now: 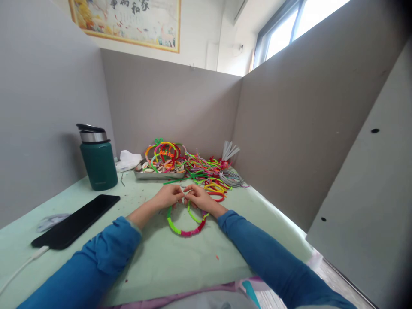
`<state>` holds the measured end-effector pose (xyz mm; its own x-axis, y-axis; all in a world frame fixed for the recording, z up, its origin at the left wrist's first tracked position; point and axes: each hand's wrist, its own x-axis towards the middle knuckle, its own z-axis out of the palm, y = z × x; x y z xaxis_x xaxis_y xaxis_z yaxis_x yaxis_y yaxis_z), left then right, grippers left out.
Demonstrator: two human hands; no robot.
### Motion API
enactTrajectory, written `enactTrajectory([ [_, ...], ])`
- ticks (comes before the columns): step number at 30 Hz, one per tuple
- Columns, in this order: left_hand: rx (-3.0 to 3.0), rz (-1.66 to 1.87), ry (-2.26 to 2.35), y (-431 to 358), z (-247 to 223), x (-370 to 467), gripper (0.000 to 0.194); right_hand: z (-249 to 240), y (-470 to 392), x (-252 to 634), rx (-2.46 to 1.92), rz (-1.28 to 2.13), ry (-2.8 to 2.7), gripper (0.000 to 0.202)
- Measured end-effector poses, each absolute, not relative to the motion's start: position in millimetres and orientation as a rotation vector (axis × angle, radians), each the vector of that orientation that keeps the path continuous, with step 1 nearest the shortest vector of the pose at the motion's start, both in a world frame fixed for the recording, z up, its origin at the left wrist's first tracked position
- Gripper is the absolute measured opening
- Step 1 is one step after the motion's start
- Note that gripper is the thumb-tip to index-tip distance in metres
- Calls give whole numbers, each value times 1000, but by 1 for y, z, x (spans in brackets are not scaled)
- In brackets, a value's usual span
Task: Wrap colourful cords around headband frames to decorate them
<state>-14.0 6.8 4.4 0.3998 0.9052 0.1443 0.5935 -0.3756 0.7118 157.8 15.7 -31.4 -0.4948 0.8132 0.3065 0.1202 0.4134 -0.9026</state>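
Note:
A hoop wrapped in fuzzy pipe cleaner (186, 233), green, yellow-green, pink and red, hangs below my hands over the table. My left hand (169, 196) is closed in a pinch at the hoop's upper left end. Close beside it, my right hand (200, 199) pinches at the top, its fingertips nearly meeting the left ones. A thin yellow-green strand (193, 216) curves down inside the hoop from the right fingers toward its right side. What exactly lies between the fingertips is hidden.
Behind my hands stands a metal tray (157, 175) with colourful hoops. Right of it lie piled pipe cleaners (206, 163) and a grey wire coil (232, 178). A green bottle (99, 165) and a charging black phone (77, 221) are left. Grey partitions (174, 94) enclose the table.

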Motion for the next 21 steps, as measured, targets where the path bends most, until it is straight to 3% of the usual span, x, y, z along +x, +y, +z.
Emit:
enactTrajectory([
  [10,1553,695,1272,1,9,-10,15,-31,10,154,-787,1106,-1919,23],
  [18,1737,765,1435,6,8,-14,10,-26,19,157,-822,1363,-1712,32],
  [21,2047,827,1615,13,3,-18,16,-26,22,158,-708,1480,-1622,37],
])
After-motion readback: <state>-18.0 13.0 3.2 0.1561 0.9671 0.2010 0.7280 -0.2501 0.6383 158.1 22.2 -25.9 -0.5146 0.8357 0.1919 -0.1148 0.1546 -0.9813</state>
